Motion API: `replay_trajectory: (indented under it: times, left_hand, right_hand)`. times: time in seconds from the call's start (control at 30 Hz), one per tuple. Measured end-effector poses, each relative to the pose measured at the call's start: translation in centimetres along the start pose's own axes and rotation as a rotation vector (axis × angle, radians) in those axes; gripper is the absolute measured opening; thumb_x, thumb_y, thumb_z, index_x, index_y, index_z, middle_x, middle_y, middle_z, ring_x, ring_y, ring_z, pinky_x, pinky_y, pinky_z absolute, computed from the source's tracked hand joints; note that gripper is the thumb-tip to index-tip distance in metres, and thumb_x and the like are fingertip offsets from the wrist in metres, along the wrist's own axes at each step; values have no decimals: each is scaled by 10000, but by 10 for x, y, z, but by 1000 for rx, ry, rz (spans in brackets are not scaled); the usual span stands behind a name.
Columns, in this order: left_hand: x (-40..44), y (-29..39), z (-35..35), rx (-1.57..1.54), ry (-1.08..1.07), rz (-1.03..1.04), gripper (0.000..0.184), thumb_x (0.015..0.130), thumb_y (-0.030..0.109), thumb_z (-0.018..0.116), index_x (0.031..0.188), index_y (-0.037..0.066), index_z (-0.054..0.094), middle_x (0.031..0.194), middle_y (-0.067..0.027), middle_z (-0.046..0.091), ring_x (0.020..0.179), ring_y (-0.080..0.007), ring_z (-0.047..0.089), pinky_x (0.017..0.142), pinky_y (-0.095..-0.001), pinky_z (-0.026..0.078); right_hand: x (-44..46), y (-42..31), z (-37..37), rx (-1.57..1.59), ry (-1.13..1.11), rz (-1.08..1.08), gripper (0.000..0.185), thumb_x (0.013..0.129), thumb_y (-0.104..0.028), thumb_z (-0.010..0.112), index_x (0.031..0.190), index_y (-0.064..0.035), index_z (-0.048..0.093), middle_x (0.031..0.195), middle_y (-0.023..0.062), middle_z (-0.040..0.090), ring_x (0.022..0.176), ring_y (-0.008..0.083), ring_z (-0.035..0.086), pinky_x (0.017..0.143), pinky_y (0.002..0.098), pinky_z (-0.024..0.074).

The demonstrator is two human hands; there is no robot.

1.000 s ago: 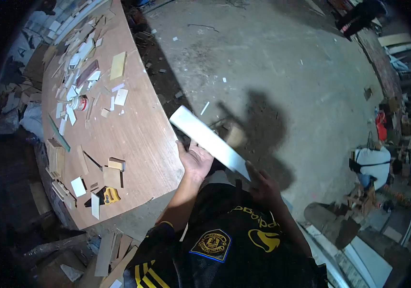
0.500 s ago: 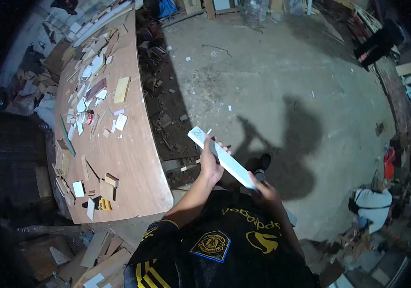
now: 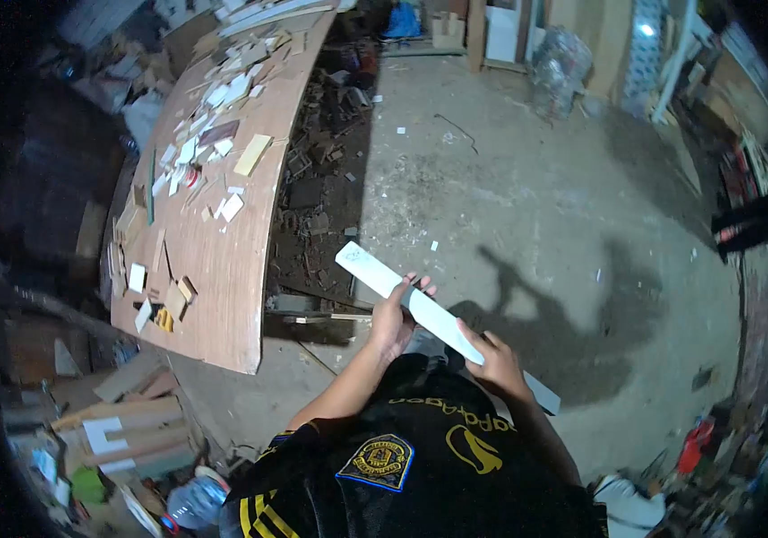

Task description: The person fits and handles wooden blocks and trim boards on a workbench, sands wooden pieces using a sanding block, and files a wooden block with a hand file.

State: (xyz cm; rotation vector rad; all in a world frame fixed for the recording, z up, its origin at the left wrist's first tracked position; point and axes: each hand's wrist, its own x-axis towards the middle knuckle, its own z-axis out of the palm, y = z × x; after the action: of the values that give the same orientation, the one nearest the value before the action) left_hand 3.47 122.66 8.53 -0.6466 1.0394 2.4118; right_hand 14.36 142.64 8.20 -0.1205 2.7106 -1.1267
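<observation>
- Workpiece: the long white board (image 3: pixel 442 323) is held aslant in front of the torso, over the floor (image 3: pixel 509 188), apart from the tabletop (image 3: pixel 223 291).
- Left hand (image 3: pixel 393 320): clamped on the board partway along, thumb over the upper face, fingertips showing past the far edge.
- Right hand (image 3: pixel 497 362): clamped on the board nearer the body, thumb on the upper face; its grip on the underside cannot be seen. The two hands are apart from each other.
- Far end: bears a dark mark (image 3: pixel 353 255), too small to read.
- Near end: a pale end piece (image 3: pixel 541 393) shows past the right forearm. It appears to belong to the same board, but the arm hides the join.
- Risk, slip: if either hand loosens, the unsupported far end could dip and the board drop to the floor.
- Risk, collision: a wide swing toward the tabletop could strike its edge or shift the loose offcuts (image 3: pixel 236 88), the yellow-handled saw (image 3: pixel 164 319) or the red-and-white container (image 3: pixel 192 177).
- Risk, snagging: the near end, partly masked by the forearm, could catch clothing during a turn.
- Risk, footing: scrap (image 3: pixel 308 224) beside the tabletop could cause a stumble if approached with attention on the board.
</observation>
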Motion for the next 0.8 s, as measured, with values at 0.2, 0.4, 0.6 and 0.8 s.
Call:
replay_trajectory:
  times: [0.2, 0.4, 0.6, 0.8]
  left_hand:
    - [34, 12, -4, -117, 206, 144, 461, 983, 357, 498, 1267, -3, 445, 1200, -154, 573, 1157, -311, 547, 1026, -451, 411]
    - [105, 33, -2, -281, 137, 105, 448, 969, 351, 528, 1219, -15, 466, 1172, -150, 570, 1125, -281, 561, 961, -440, 473]
    - [185, 100, 35, -242, 333, 22, 346, 1004, 267, 427, 1193, -17, 487, 1110, -161, 612, 1039, -278, 617, 927, -412, 512]
    - [242, 165, 52, -316, 130, 71, 415, 1009, 288, 431, 1300, -8, 434, 1152, -173, 633, 1059, -266, 627, 918, -366, 523]
  right_hand:
    - [76, 14, -19, -165, -47, -173, 748, 751, -140, 658, 1424, -362, 416, 859, 156, 537, 747, 387, 604, 654, 447, 514]
    - [170, 23, -39, -204, -181, -251, 780, 757, -143, 661, 1435, -402, 374, 894, 143, 548, 796, 382, 623, 684, 465, 527]
    - [273, 16, -69, -314, -402, -29, 813, 788, -196, 668, 1445, -479, 281, 1232, 224, 564, 1033, 428, 614, 822, 456, 538]
    - [363, -5, -94, -293, -360, -118, 792, 804, -193, 632, 1453, -464, 269, 1213, 318, 548, 1061, 465, 587, 871, 481, 517]
